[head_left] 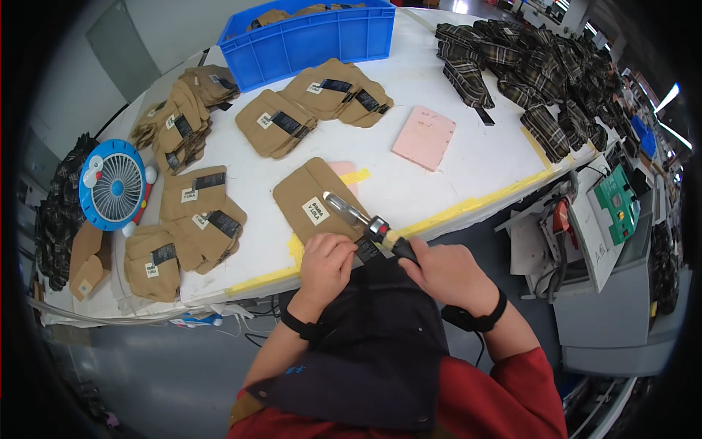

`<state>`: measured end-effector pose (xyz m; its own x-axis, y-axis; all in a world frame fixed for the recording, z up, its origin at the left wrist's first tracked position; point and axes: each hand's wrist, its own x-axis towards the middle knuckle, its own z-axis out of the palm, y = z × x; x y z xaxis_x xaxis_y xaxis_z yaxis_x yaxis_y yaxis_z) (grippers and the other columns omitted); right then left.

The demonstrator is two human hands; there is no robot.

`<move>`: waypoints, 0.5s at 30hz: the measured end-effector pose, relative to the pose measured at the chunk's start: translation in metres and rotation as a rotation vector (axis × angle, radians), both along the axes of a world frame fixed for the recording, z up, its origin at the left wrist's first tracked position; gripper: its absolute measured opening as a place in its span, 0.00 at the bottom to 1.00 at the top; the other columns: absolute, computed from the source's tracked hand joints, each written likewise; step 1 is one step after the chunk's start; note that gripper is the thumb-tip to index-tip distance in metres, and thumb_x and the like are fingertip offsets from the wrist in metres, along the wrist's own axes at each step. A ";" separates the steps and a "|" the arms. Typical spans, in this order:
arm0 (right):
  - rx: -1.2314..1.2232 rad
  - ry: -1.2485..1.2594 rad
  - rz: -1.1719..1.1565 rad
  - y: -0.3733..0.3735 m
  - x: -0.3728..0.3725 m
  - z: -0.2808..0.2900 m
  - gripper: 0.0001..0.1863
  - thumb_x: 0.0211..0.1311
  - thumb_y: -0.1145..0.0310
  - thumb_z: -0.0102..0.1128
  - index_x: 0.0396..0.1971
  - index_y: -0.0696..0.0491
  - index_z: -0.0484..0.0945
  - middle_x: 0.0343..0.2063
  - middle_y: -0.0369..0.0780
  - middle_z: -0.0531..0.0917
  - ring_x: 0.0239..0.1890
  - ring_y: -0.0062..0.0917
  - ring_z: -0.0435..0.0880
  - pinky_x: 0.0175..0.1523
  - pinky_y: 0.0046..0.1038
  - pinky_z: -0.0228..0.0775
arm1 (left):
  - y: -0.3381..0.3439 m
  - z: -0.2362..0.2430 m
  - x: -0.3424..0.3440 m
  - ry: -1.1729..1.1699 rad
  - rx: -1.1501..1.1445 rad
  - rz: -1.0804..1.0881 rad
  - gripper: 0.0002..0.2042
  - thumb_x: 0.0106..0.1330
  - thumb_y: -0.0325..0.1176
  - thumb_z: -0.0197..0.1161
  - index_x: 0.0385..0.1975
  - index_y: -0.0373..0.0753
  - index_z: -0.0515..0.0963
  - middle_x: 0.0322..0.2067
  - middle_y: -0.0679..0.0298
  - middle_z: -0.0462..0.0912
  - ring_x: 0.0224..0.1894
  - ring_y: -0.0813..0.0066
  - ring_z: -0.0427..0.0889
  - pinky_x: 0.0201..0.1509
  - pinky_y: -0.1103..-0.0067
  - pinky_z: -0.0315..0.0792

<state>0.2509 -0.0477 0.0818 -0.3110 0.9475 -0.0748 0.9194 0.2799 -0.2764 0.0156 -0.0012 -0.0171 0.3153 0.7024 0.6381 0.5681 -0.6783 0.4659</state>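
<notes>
A tan fabric piece (296, 205) with a white printed label lies near the table's front edge, over a pink pad and yellow tape. My left hand (326, 267) has its fingers curled on the piece's lower edge, beside a dark label (373, 247). My right hand (450, 276) grips the dark handle of a hand tool (378, 230) with a long metal tip, which is over the piece just right of its white label.
Stacks of tan pieces (274, 121) lie left and behind, near a blue plastic crate (307, 55) and a blue fan (113, 183). A pink block (424, 139) and plaid garments (534, 80) are on the right. A green machine (614, 205) stands beyond the right edge.
</notes>
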 end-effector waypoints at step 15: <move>-0.116 -0.021 -0.037 -0.032 0.002 0.002 0.20 0.73 0.52 0.53 0.39 0.58 0.71 0.17 0.46 0.82 0.22 0.47 0.83 0.28 0.45 0.74 | 0.000 -0.008 -0.001 -0.010 0.076 0.045 0.06 0.54 0.24 0.68 0.32 0.40 0.81 0.35 0.64 0.82 0.41 0.59 0.80 0.45 0.68 0.73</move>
